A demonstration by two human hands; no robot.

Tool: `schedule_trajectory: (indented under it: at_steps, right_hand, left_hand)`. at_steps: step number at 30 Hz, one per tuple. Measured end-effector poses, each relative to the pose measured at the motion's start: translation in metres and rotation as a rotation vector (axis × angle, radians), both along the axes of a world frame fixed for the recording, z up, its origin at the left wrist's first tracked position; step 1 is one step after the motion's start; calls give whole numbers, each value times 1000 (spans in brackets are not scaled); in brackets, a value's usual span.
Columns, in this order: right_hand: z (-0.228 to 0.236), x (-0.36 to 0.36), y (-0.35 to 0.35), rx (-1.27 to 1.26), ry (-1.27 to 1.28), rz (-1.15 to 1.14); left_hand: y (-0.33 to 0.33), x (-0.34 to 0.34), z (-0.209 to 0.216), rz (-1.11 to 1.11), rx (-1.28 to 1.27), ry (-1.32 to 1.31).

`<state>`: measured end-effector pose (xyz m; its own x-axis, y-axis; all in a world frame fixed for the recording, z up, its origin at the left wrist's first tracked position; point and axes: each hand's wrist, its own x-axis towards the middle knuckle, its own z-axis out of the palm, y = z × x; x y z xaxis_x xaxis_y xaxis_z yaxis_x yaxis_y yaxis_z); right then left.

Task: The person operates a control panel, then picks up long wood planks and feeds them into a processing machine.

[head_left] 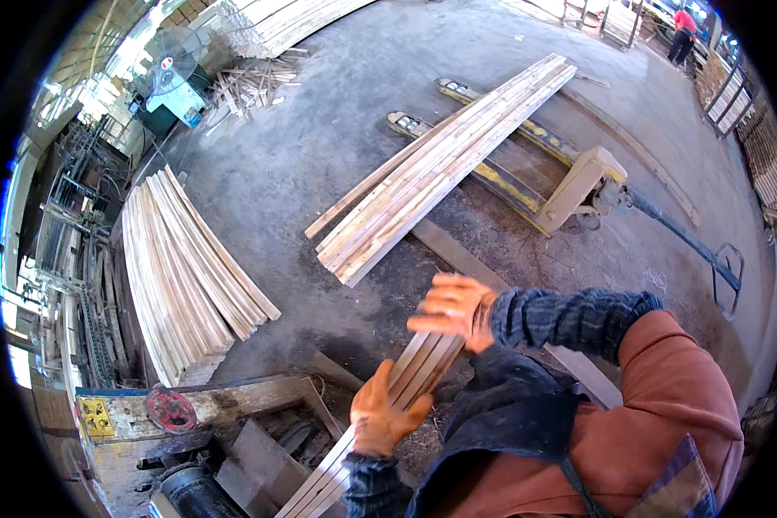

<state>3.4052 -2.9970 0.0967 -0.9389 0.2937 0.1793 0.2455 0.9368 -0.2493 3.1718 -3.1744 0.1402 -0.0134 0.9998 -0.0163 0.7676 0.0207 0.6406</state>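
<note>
Both my hands wear orange gloves. My left hand [386,416] is wrapped round a small bundle of long wooden strips [419,369], thumb on one side and fingers on the other. The bundle runs from the lower edge up toward my right hand [457,309]. That hand lies across the bundle's upper end, fingers stretched out and a little apart, slightly blurred; its palm side is hidden. Beyond it, a stack of wooden strips [445,168] rests across the yellow forks of a pallet jack [578,186].
At the left stands a fanned pile of strips [181,276]. Close at the lower left is a worn machine [129,449] with a red handwheel [171,409]. A long board [457,257] lies on the floor. Offcuts [246,89] lie near a green machine [174,99]. A person [682,36] stands far right.
</note>
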Motion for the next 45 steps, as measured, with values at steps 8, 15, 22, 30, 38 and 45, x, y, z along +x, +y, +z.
schedule_trajectory:
  at_steps: [8, 15, 22, 30, 38, 45]
  right_hand:
    - [-4, 72, 57, -387, 307, -537]
    - [-96, 105, 126, -823, 177, -965]
    - [-233, 18, 177, -1251, 76, -942]
    - [-394, -108, 262, -1630, 143, -1426]
    - [-628, -177, 378, -1972, 514, -846]
    - [-686, -308, 416, -2078, 1120, -1583]
  left_hand:
    - [35, -28, 3, 241, -582, -118]
    - [42, -98, -52, 398, -1051, -548]
    - [85, -166, -249, 422, -898, -358]
    - [171, -273, -513, 523, -847, -385]
    - [395, -369, -663, 656, -530, -375]
    - [436, -332, -720, 1126, -646, -1143]
